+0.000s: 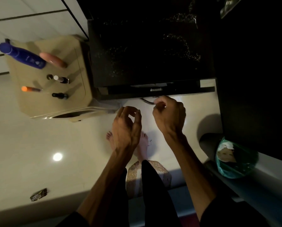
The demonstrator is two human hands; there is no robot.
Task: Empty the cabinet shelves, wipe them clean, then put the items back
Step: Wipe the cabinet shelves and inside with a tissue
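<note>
Forearms: two bare arms reach forward from dark sleeves, over a pale glossy floor (39, 136).
Left hand (126, 126): raised in mid-air, fingers loosely curled with thumb and fingertips near each other; holds nothing that can be seen.
Right hand (169, 114): fingers curled round a thin curved metal handle (146, 101), just below the dark cabinet's front edge.
Cabinet (150, 51): black, speckled top surface; a small metal latch (155, 89) sits on its front strip. Interior not visible.
Beige unit (55, 104): stands left of the cabinet, touching or just beside it.
Items on beige unit: blue bottle (22, 55), peach tube (52, 59), two small dark bottles (61, 78) (60, 95), orange-capped tube (30, 89).
Bin (235, 158): green liner, at right, near the right forearm.
Feet: bare, below the hands.
</note>
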